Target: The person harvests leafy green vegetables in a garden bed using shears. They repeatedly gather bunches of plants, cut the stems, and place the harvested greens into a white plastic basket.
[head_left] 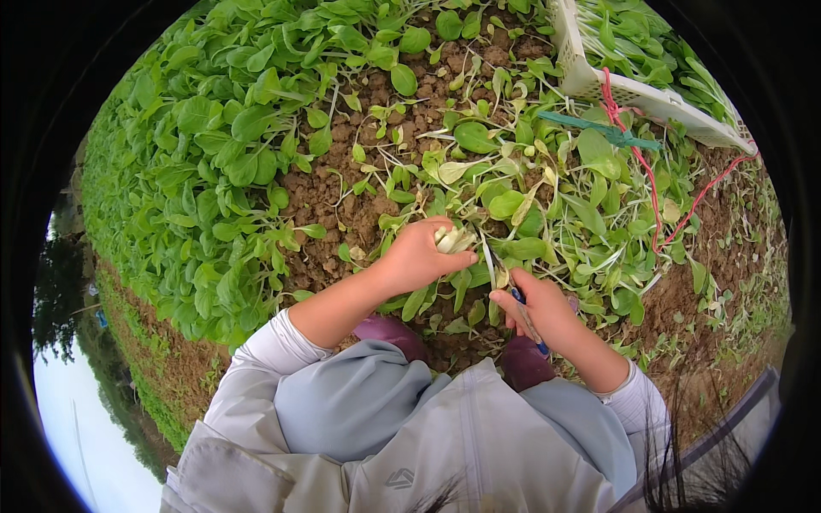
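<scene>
My left hand [417,258] is closed around a small bunch of leafy greens [456,239], whose pale stem ends show above the thumb. In my right hand [547,312] is a knife [490,259] with a blue-marked handle. The blade points away from me and stands close beside the stem ends; I cannot tell whether it touches them. Loose and yellowing leaves [506,203] lie on the soil just beyond both hands.
Dense rows of growing greens [231,128] fill the left side. At the far right stands a white plastic crate [667,107] holding greens, with a red cord [657,192] and a green strip [599,128] by it. Brown soil [368,111] shows between.
</scene>
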Motion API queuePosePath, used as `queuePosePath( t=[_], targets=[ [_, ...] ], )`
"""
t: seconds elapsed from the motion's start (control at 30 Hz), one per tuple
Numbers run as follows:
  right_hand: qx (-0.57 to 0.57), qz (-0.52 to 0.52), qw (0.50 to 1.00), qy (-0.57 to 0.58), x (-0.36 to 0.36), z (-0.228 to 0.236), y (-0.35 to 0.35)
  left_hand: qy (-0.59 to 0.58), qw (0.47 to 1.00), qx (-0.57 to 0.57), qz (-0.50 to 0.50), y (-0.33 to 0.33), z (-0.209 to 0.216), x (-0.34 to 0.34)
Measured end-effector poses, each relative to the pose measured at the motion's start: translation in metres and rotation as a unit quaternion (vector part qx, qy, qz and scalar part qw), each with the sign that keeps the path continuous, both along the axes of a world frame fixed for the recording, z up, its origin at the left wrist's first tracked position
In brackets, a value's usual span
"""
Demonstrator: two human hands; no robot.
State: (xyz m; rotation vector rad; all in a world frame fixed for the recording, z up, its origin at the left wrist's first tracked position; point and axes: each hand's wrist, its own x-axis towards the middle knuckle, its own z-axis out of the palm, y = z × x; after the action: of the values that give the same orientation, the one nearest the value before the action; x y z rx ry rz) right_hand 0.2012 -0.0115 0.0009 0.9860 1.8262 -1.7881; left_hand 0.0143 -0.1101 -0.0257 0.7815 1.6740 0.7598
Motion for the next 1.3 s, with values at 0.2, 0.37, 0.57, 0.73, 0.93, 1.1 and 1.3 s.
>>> queuePosePath(
  t=[0.2, 0.37, 0.57, 0.73, 0.93, 1.1, 1.3],
  targets=[
    [0.022, 0.001, 1.000, -0.002, 0.001, -0.007, -0.007, -0.323, 0.939, -0.055, 0.103, 0.001, 0.003, 0.000],
    [0.039, 0.025, 0.999, 0.001, 0.002, -0.014, -0.009, -0.196, 0.976, 0.057, 0.082, -0.007, -0.001, 0.025],
    [-0.045, 0.037, 0.998, -0.033, -0.003, -0.005, -0.014, 0.021, 0.976, 0.217, -0.025, -0.009, 0.009, 0.030],
    [-0.108, -0.032, 0.993, -0.045, 0.004, -0.003, -0.009, 0.185, 0.936, 0.298, 0.008, -0.018, 0.011, -0.004],
    [-0.121, -0.078, 0.989, -0.041, 0.008, -0.008, -0.006, 0.078, 0.925, 0.153, 0.338, -0.059, 0.038, -0.079],
    [-0.113, -0.045, 0.991, -0.046, 0.005, -0.001, -0.004, 0.057, 0.885, 0.050, 0.459, -0.107, 0.051, -0.139],
    [-0.127, -0.059, 0.989, -0.037, 0.008, -0.001, -0.003, 0.083, 0.903, -0.036, 0.419, -0.124, 0.041, -0.157]
  ],
)
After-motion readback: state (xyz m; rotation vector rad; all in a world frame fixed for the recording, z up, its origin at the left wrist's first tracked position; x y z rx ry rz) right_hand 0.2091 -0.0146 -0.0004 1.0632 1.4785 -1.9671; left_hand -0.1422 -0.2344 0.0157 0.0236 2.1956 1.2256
